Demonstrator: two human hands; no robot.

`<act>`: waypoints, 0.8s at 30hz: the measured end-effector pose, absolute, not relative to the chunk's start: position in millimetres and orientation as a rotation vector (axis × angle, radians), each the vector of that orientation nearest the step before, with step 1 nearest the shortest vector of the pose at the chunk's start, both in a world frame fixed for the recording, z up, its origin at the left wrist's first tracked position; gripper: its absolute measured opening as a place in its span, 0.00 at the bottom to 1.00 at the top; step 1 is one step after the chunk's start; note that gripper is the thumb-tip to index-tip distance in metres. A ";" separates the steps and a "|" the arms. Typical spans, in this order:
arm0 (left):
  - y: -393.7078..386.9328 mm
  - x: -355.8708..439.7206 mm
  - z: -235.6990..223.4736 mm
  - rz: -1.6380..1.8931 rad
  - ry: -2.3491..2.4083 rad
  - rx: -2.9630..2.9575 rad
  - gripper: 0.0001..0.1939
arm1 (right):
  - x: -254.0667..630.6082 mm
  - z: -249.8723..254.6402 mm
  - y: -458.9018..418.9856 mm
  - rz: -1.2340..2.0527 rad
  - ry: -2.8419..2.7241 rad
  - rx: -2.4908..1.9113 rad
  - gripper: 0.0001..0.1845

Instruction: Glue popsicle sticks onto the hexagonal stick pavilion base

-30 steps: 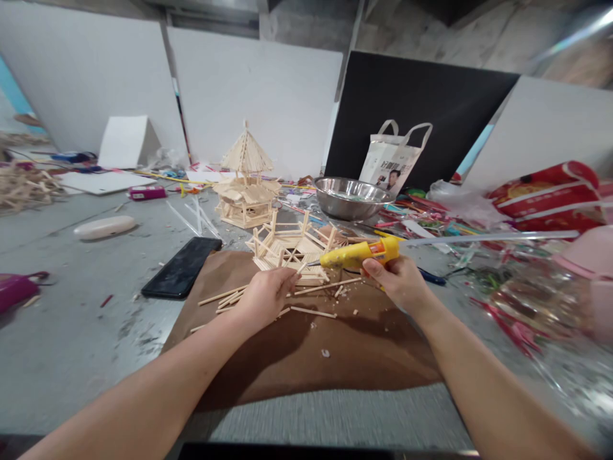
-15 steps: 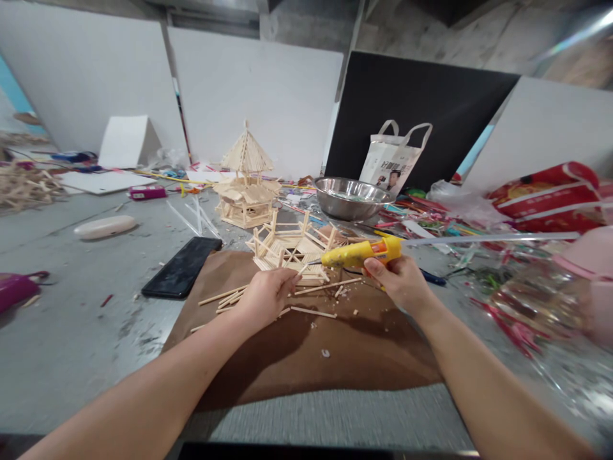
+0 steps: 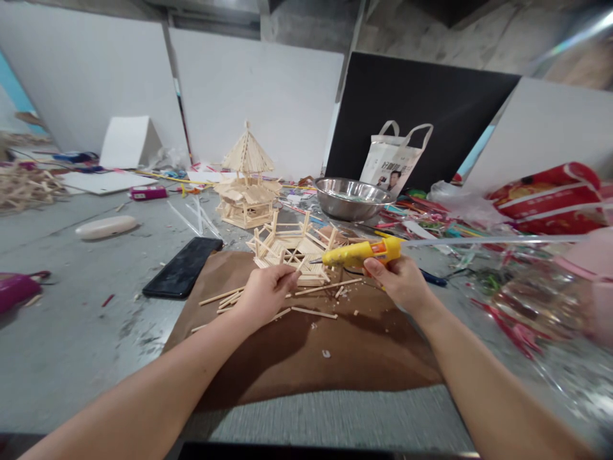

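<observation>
My right hand (image 3: 400,278) is wrapped round a yellow hot glue gun (image 3: 354,253), with a long clear glue stick (image 3: 479,239) running out of its back. The gun's nozzle points left, close to a short wooden stick (image 3: 301,264) pinched in the closed fingers of my left hand (image 3: 271,291). Just behind the hands stands a six-sided frame of wooden sticks (image 3: 268,246) with short upright posts; my left hand hides part of its near side. Loose sticks (image 3: 313,313) lie on the brown sheet (image 3: 335,364) under my hands.
A finished-looking stick pavilion (image 3: 246,188) stands behind the frame. A black phone (image 3: 182,268) lies at the left, a steel bowl (image 3: 354,201) farther back. Coloured scraps, a white bag (image 3: 393,160) and a red package (image 3: 550,201) crowd the right side. Boards (image 3: 253,102) line the back.
Hardly anything differs. My left fingers have shifted slightly with the short stick, and the glue gun stays almost in the same place.
</observation>
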State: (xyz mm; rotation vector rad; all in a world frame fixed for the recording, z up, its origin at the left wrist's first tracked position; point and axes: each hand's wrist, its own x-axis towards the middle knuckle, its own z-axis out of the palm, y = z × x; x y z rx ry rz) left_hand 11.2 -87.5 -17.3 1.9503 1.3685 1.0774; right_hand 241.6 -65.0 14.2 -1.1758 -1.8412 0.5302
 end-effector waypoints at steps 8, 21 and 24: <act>-85.2 11.8 -8.7 1.372 1.050 1.183 0.13 | 236.4 12.2 -66.4 0.655 -1.770 -1.118 0.21; -81.5 5.5 -5.1 1.436 0.807 0.879 0.14 | 227.2 9.9 -71.6 0.671 -1.883 -1.091 0.19; -80.6 5.2 -4.3 1.440 0.796 0.838 0.14 | 228.0 10.5 -71.2 0.651 -1.888 -1.096 0.20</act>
